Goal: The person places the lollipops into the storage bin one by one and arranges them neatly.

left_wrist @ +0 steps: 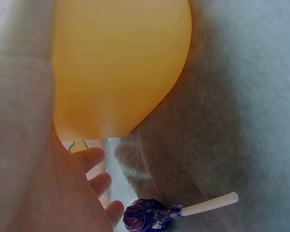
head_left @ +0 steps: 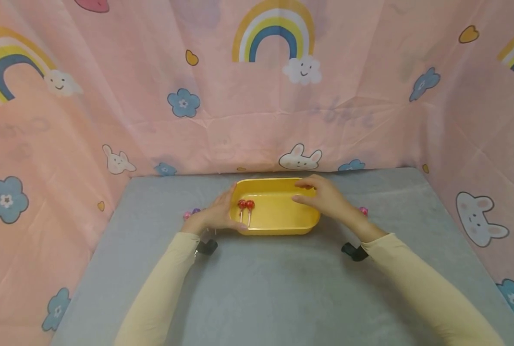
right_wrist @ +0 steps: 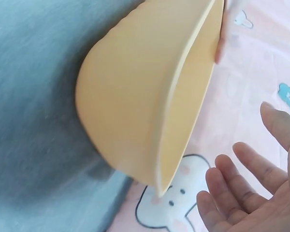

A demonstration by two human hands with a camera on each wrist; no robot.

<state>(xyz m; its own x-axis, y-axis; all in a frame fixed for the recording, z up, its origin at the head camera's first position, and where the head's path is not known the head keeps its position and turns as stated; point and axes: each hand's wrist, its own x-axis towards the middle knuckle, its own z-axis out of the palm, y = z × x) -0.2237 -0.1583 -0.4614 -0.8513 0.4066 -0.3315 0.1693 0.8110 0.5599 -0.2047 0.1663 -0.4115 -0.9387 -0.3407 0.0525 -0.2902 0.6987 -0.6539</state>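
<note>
A yellow plastic basin (head_left: 283, 231) stands on the grey cloth, with two red lollipops (head_left: 250, 205) side by side in its left end. My left hand (head_left: 215, 211) holds the basin's left end, its thumb at the near rim and its fingers toward the far side. In the left wrist view a purple-wrapped lollipop (left_wrist: 145, 215) lies near those fingertips. Over the basin's right end is my right hand (head_left: 326, 197). The right wrist view shows it apart from the basin's rim (right_wrist: 169, 111), with spread, slightly bent fingers (right_wrist: 256, 166) and nothing in them.
A pink ball-shaped thing (head_left: 187, 215) lies left of the basin, partly behind my left forearm. Another pink one (head_left: 363, 210) shows beyond my right wrist. Dark wrist straps (head_left: 354, 252) hang below both wrists. A pink patterned curtain (head_left: 257, 105) stands behind the table.
</note>
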